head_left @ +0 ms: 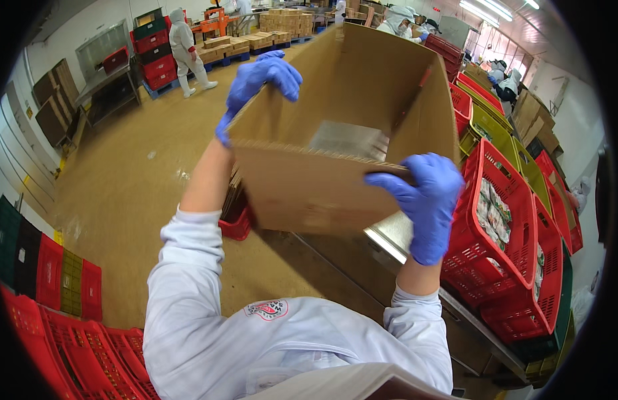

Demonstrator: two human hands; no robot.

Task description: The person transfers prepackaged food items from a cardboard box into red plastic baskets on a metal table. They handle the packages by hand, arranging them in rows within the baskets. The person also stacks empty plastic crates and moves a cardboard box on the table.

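My left hand [262, 87], in a blue glove, grips the upper left edge of an open cardboard box [302, 187] held up in front of me. My right hand [416, 200], also gloved in blue, clasps the near right top edge, with the thumb lying along the front wall. The box's top is open; a pale, translucent piece [346, 137] shows inside, too blurred to identify. Just under and right of the box runs a metal surface [389, 237].
Red [489, 267] and yellow crates with packaged goods line the right. Crates [50, 273] are stacked along the left. Further back are a metal table [106, 80], a person in white [186, 57], pallets of cartons [282, 23] and other workers [396, 23]. A red crate [236, 227] sits below the box.
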